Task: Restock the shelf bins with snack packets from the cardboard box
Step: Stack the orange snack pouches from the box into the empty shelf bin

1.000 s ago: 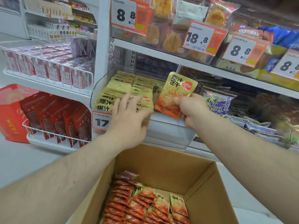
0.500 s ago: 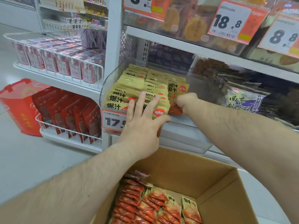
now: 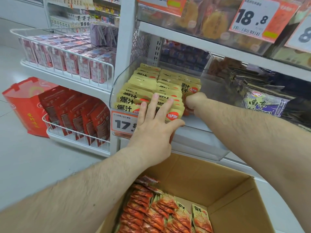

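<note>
Yellow snack packets (image 3: 148, 91) stand in rows in clear shelf bin (image 3: 198, 142); right hand (image 3: 196, 102) curled around one packet (image 3: 191, 88) at the rows' right edge, inside bin. Left hand (image 3: 154, 125) spread flat, fingers pressing front packets. Cardboard box (image 3: 235, 199) below holds more orange packets (image 3: 151, 214). Price tag (image 3: 124, 123) on bin front, partly covered by left hand.

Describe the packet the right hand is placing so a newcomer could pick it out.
Find the clear shelf bin above the cardboard box. At the right end of its yellow packet rows, the right hand pinches one packet, the only one starting a third row.
</note>
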Demonstrator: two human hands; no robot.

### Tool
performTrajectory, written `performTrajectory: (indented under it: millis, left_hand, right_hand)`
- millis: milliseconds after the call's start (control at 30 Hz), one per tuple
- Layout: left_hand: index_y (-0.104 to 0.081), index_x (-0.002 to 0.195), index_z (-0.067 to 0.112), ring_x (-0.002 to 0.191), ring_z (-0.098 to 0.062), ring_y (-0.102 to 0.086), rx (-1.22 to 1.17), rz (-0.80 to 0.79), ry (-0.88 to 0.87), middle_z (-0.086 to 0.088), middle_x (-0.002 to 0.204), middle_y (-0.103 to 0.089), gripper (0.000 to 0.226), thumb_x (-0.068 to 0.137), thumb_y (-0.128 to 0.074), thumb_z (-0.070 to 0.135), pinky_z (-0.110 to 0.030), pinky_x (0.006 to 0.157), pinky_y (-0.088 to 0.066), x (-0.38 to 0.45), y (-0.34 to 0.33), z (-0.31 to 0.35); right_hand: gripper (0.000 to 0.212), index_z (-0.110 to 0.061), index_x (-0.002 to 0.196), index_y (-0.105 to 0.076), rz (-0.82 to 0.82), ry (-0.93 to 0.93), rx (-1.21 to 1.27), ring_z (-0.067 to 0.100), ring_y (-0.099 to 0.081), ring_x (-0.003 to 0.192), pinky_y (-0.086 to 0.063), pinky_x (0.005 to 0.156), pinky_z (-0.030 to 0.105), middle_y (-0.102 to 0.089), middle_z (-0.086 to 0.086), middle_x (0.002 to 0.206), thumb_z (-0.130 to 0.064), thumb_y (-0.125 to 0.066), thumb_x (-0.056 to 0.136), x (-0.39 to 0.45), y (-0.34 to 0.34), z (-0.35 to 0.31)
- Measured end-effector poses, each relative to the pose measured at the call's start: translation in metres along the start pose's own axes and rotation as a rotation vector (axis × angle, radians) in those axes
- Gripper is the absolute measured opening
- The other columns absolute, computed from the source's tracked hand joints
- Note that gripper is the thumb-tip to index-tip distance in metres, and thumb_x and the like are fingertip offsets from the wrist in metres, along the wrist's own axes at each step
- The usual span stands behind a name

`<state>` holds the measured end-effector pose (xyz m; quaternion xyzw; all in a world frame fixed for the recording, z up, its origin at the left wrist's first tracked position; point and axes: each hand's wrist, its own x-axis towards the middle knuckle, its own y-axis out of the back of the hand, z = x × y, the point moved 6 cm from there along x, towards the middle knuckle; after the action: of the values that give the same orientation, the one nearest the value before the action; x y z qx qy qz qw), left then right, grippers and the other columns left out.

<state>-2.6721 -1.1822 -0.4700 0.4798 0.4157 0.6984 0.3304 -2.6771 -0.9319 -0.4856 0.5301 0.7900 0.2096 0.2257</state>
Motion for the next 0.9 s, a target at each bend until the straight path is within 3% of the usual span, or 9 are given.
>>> performTrajectory:
  millis: [133,233,333,400,467,533,667,767,900]
  left_hand:
    - [-0.032,0.144,0.048,0.144,-0.033,0.033,0.023,-0.014,-0.011,0.002,0.163,0.018,0.068,0.088,-0.055,0.017,-0.048,0.11,0.029,0.0,-0.001,-0.001]
    - [-0.03,0.148,0.049,0.145,-0.034,0.03,0.029,-0.003,-0.026,-0.001,0.164,0.016,0.071,0.088,-0.056,0.019,-0.052,0.115,0.023,-0.001,0.001,0.0]
    - [-0.053,0.137,0.036,0.148,-0.039,-0.004,-0.04,0.131,-0.059,-0.015,0.16,-0.02,0.07,0.073,-0.067,0.01,-0.06,0.119,-0.003,-0.005,0.01,0.002]
    - [-0.063,0.122,0.025,0.13,-0.037,-0.031,-0.092,0.274,-0.076,-0.014,0.14,-0.045,0.06,0.065,-0.069,0.009,-0.058,0.105,-0.03,-0.009,0.017,0.007]
    - [-0.064,0.112,0.02,0.11,-0.031,-0.041,-0.135,0.333,-0.095,-0.008,0.119,-0.053,0.048,0.065,-0.065,0.014,-0.045,0.086,-0.038,-0.014,0.02,0.013]
    - [-0.063,0.107,0.02,0.1,-0.027,-0.049,-0.207,0.225,-0.121,0.0,0.105,-0.057,0.036,0.071,-0.061,0.015,-0.038,0.079,-0.039,-0.018,0.012,0.023]
    - [-0.041,0.085,0.035,0.095,-0.022,-0.055,-0.245,-0.354,-0.128,0.014,0.083,-0.045,0.023,0.083,-0.059,0.02,-0.031,0.078,-0.041,-0.042,-0.034,0.044]
    - [-0.05,0.095,0.031,0.102,-0.023,-0.056,-0.095,-0.641,-0.169,0.009,0.093,-0.048,0.014,0.087,-0.056,0.022,-0.029,0.076,-0.04,-0.062,-0.067,0.051]
    - [-0.055,0.129,0.028,0.107,-0.017,-0.054,-0.122,-0.814,-0.098,0.006,0.118,-0.058,0.039,0.09,-0.057,0.024,-0.036,0.092,-0.05,-0.074,-0.092,0.045]
  right_hand:
    - [0.009,-0.01,0.098,-0.063,-0.021,-0.018,0.058,0.018,-0.065,0.064,-0.053,0.048,0.026,-0.068,0.006,0.08,-0.01,-0.055,0.095,-0.01,0.005,-0.001]
    - [0.011,-0.008,0.101,-0.065,0.01,-0.021,0.039,0.021,-0.067,0.074,-0.06,0.064,0.033,-0.07,0.008,0.088,-0.011,-0.06,0.091,-0.021,0.016,0.0]
    - [0.009,-0.008,0.092,-0.064,0.116,0.098,-0.194,0.025,-0.065,0.078,-0.057,0.063,0.032,-0.067,0.009,0.085,-0.013,-0.059,0.087,-0.048,0.037,-0.011]
    - [0.008,-0.012,0.091,-0.063,0.201,0.248,-0.366,0.025,-0.061,0.08,-0.047,0.06,0.027,-0.064,0.004,0.085,-0.014,-0.059,0.084,-0.079,0.051,-0.02]
    - [0.016,-0.019,0.098,-0.067,0.297,0.482,-0.404,0.024,-0.061,0.088,-0.049,0.071,0.03,-0.068,0.001,0.095,-0.018,-0.06,0.084,-0.119,0.062,-0.027]
    - [0.013,-0.021,0.086,-0.069,0.378,0.782,-0.319,0.023,-0.063,0.082,-0.051,0.071,0.034,-0.07,-0.002,0.086,-0.018,-0.056,0.082,-0.17,0.068,-0.026]
    - [0.018,-0.012,0.07,-0.064,0.355,1.089,-0.113,0.018,-0.054,0.058,-0.043,0.056,0.027,-0.06,-0.001,0.062,-0.021,-0.049,0.073,-0.24,0.061,0.02]
    - [0.009,-0.016,0.068,-0.062,0.255,0.859,-0.154,0.015,-0.051,0.058,-0.043,0.057,0.026,-0.054,-0.007,0.058,-0.019,-0.053,0.071,-0.23,0.04,0.088]
    - [0.01,-0.022,0.086,-0.063,-0.138,0.169,-0.633,0.023,-0.063,0.083,-0.054,0.072,0.031,-0.068,-0.002,0.089,-0.024,-0.054,0.083,-0.179,0.002,0.215]
